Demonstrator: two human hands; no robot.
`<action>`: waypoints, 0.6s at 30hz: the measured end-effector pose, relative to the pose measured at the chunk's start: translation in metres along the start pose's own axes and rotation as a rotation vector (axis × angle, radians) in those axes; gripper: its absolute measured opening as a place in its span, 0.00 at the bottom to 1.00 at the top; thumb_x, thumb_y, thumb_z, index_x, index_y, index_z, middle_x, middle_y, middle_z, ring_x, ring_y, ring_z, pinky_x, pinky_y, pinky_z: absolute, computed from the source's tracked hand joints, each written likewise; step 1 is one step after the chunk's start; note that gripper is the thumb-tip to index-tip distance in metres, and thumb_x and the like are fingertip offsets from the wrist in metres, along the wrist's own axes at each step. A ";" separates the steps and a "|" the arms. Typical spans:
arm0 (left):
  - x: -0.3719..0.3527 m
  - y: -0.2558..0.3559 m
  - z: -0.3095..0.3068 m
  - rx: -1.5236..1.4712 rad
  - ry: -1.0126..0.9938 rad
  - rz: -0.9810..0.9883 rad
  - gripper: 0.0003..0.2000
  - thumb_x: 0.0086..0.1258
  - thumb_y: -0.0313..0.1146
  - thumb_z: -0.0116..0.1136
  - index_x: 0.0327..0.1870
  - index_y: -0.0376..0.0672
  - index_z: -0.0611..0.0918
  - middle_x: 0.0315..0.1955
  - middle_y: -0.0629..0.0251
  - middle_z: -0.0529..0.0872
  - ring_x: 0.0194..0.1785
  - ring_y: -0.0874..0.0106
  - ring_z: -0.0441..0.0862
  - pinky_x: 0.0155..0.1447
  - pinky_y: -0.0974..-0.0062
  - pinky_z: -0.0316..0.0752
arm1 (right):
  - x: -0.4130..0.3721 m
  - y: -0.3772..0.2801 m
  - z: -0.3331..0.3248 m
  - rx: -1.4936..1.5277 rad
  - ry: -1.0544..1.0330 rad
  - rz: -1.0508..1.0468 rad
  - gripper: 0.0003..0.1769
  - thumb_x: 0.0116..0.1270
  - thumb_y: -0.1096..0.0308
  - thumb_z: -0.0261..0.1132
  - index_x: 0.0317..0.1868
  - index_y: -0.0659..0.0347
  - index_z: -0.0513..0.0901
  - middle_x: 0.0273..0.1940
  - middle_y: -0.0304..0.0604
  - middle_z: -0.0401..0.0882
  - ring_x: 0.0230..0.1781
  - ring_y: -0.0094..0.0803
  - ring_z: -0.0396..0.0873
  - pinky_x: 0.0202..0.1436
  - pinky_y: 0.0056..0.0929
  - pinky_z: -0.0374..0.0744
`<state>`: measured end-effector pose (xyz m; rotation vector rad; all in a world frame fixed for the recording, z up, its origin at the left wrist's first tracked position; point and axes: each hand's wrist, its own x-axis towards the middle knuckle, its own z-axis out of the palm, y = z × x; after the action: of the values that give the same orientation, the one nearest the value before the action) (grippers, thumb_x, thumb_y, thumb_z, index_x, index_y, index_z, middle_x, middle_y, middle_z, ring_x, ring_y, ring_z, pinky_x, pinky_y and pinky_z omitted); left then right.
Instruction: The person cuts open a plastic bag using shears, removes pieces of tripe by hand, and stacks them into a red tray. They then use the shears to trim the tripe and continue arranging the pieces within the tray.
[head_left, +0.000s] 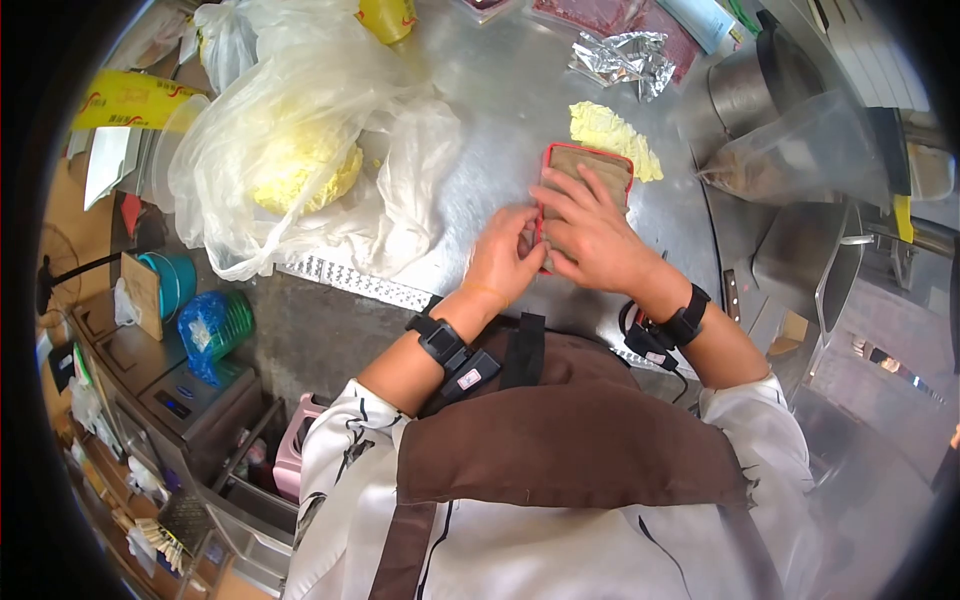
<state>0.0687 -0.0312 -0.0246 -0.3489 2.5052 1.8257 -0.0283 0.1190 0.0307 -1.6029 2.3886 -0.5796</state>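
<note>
On the metal worktop lies a flat brown rectangular pad, like a folded cloth, with red edging (592, 158). My left hand (503, 255) is at its left edge, the fingers curled in and the thumb pressing against the red border. Across its top rests my right hand (602, 242), fingers stretched out and covering much of the surface. A crinkled pale-yellow piece (614, 138) lies just beyond the pad's far right corner. What my left fingertips pinch exactly is partly hidden.
A clear plastic bag (400, 200) with a yellow crinkled mound (310, 175) sits left on the worktop (480, 110). Crumpled foil (622, 62) and packs of dark red contents (590, 14) lie at the back. Metal pots (752, 90) stand right.
</note>
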 end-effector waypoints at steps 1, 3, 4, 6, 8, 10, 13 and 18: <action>-0.001 -0.001 -0.001 0.009 0.003 0.035 0.17 0.59 0.26 0.65 0.51 0.39 0.80 0.39 0.58 0.81 0.34 0.64 0.81 0.39 0.68 0.77 | 0.000 0.000 0.000 0.017 0.008 -0.001 0.11 0.52 0.68 0.67 0.36 0.62 0.85 0.62 0.48 0.73 0.73 0.46 0.59 0.76 0.57 0.52; -0.004 -0.006 0.001 0.015 0.025 0.118 0.14 0.60 0.26 0.65 0.48 0.40 0.81 0.40 0.58 0.80 0.34 0.63 0.81 0.39 0.68 0.77 | -0.002 0.000 0.000 0.044 0.029 -0.012 0.13 0.51 0.68 0.68 0.38 0.62 0.84 0.62 0.48 0.73 0.72 0.46 0.60 0.76 0.57 0.53; -0.003 -0.009 0.002 0.019 0.034 0.161 0.12 0.60 0.26 0.65 0.46 0.40 0.82 0.40 0.59 0.80 0.34 0.62 0.81 0.39 0.67 0.77 | -0.003 0.000 0.001 0.053 0.044 -0.021 0.14 0.51 0.69 0.68 0.40 0.61 0.83 0.62 0.48 0.72 0.72 0.46 0.61 0.76 0.57 0.53; -0.002 -0.010 0.002 0.054 0.058 0.225 0.10 0.61 0.26 0.65 0.44 0.40 0.83 0.40 0.59 0.80 0.35 0.61 0.81 0.40 0.66 0.77 | -0.005 0.000 -0.002 0.077 0.079 -0.028 0.17 0.50 0.69 0.69 0.43 0.61 0.82 0.62 0.48 0.72 0.71 0.47 0.62 0.75 0.57 0.54; -0.002 -0.012 0.003 0.077 0.089 0.251 0.09 0.62 0.26 0.65 0.43 0.40 0.84 0.39 0.59 0.80 0.35 0.63 0.81 0.39 0.68 0.77 | -0.007 -0.002 -0.010 0.111 0.116 -0.024 0.21 0.49 0.69 0.69 0.46 0.61 0.80 0.63 0.49 0.71 0.70 0.48 0.63 0.75 0.58 0.55; 0.000 -0.013 0.005 0.090 0.126 0.246 0.09 0.62 0.26 0.66 0.43 0.39 0.84 0.38 0.59 0.80 0.35 0.66 0.81 0.39 0.72 0.77 | -0.012 -0.002 -0.016 0.077 0.194 0.008 0.23 0.48 0.70 0.69 0.48 0.61 0.79 0.63 0.49 0.71 0.70 0.49 0.63 0.75 0.59 0.55; 0.003 0.001 0.003 0.061 0.159 0.132 0.07 0.62 0.26 0.66 0.40 0.39 0.82 0.35 0.60 0.80 0.33 0.68 0.80 0.37 0.72 0.76 | -0.021 0.002 -0.021 0.029 0.281 0.079 0.24 0.48 0.70 0.69 0.50 0.60 0.79 0.63 0.49 0.71 0.70 0.50 0.63 0.74 0.60 0.55; 0.010 -0.004 0.002 0.122 0.039 0.079 0.08 0.62 0.27 0.64 0.40 0.41 0.78 0.35 0.61 0.79 0.32 0.65 0.80 0.38 0.69 0.76 | -0.038 0.003 -0.022 -0.023 0.300 0.188 0.24 0.48 0.71 0.68 0.50 0.61 0.79 0.63 0.50 0.70 0.70 0.51 0.62 0.73 0.60 0.56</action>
<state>0.0596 -0.0321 -0.0309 -0.2885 2.6788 1.6963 -0.0245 0.1593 0.0470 -1.3601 2.7307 -0.8053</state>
